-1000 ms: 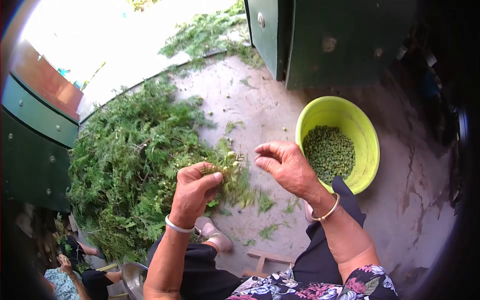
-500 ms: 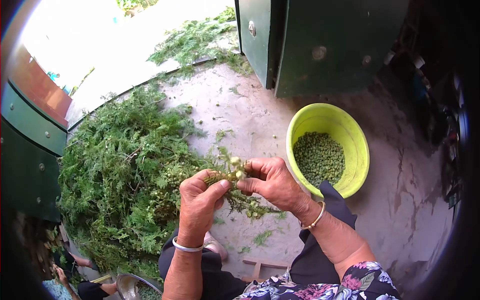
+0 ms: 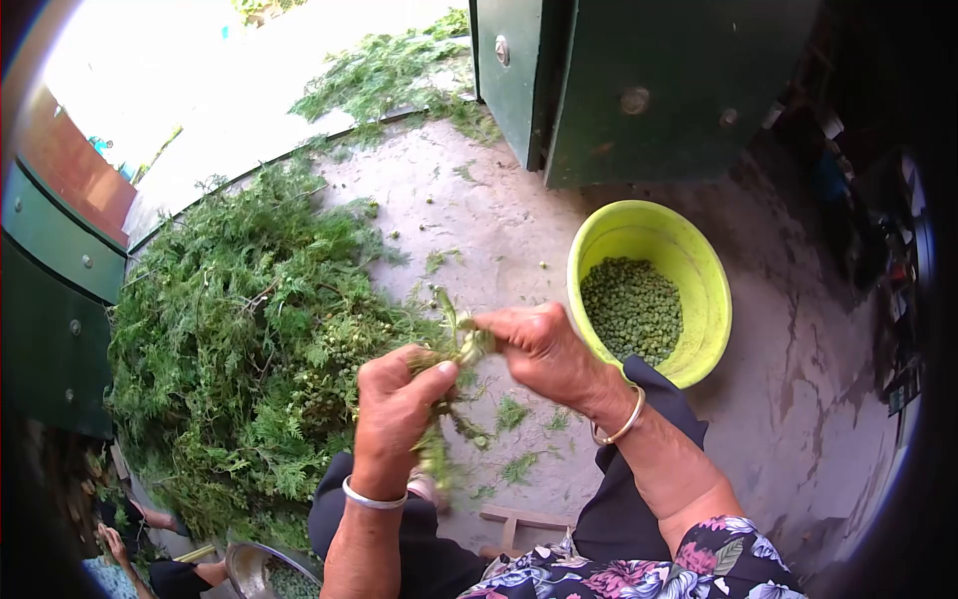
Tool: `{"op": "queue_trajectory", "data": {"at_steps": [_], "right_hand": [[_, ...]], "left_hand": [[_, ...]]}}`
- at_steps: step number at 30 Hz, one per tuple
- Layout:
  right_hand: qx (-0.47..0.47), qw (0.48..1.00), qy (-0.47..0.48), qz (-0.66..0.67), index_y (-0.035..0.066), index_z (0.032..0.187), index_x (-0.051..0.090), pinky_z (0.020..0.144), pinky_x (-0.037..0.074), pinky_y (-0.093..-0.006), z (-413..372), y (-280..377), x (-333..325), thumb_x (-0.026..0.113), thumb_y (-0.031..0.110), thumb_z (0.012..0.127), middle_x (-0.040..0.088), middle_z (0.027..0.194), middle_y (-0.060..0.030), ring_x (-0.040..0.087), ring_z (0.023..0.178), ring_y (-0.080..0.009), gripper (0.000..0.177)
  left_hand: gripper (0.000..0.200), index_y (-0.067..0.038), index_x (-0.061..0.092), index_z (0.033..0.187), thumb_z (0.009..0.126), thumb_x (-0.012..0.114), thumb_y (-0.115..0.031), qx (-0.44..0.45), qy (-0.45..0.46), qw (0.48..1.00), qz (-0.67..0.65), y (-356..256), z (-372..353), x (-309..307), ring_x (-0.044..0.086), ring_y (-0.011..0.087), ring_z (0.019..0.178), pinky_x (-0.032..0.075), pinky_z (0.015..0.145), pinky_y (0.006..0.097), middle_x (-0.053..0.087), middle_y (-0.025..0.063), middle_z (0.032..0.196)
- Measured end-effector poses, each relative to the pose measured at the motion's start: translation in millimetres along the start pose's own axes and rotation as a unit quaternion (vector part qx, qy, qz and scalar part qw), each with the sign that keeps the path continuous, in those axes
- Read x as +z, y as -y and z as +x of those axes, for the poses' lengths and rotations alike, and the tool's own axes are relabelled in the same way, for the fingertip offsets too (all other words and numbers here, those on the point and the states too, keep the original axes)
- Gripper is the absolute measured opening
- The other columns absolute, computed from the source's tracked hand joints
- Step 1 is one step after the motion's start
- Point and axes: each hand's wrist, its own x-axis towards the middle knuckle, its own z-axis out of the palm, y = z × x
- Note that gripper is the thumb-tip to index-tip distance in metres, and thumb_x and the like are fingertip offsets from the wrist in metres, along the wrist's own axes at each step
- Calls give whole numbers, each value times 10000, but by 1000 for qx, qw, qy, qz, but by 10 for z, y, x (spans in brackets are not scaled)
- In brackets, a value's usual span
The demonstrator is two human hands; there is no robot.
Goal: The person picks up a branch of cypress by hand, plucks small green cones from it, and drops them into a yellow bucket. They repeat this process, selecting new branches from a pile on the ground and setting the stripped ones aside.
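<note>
The left hand (image 3: 399, 409) is closed tight around a small green sprig (image 3: 461, 344) and holds it up over the lap. The right hand (image 3: 544, 349) pinches the top of the sprig with its thumb and fingers. The two hands are very close, and the sprig is between them. It looks like the picking step, where little green balls get pulled off the sprig. For the next move, the left hand needs to hold firm while the right hand tugs, then reaches over to the yellow bowl (image 3: 649, 232) just beside the right arm. Many green balls (image 3: 632, 309) lie in it. A big heap of green branches (image 3: 249, 339) lies on the floor (image 3: 798, 399) to the left.
</note>
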Motion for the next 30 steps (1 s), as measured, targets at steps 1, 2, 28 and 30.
{"op": "queue_trajectory", "data": {"at_steps": [1, 2, 28, 30], "right_hand": [[42, 998, -4, -39, -18, 1003, 652, 648, 537, -363, -6, -34, -81, 585, -62, 727, 663, 794, -191, 670, 707, -309, 287], [84, 996, -30, -25, -12, 992, 655, 647, 537, -357, -7, -76, -129, 604, -33, 746, 661, 790, -193, 672, 705, -303, 252], [353, 678, -47, 643, -42, 1027, 577, 596, 527, -283, 45, -96, -176, 454, 317, 991, 613, 870, -133, 622, 719, -194, 381], [366, 719, -12, 591, -41, 1028, 581, 601, 528, -281, 47, -19, -184, 457, 341, 986, 612, 869, -127, 618, 717, -191, 403]], "left_hand": [[99, 32, 628, 822, 801, 630, -64, 14, 3, 1000, -15, -29, -33, -66, 538, 93, 533, 431, 496, 217, 619, 61, 666], [97, 28, 627, 816, 799, 619, -67, 21, 0, 1000, -15, -64, -47, -140, 539, 98, 530, 432, 491, 218, 616, 64, 660], [189, 56, 561, 821, 790, 575, -130, -61, 55, 977, -197, -114, 154, 31, 477, 136, 512, 388, 435, 236, 551, 104, 636], [183, 56, 565, 799, 778, 578, -125, -60, 51, 984, -159, -132, 128, 3, 480, 140, 488, 392, 436, 245, 561, 109, 621]]}}
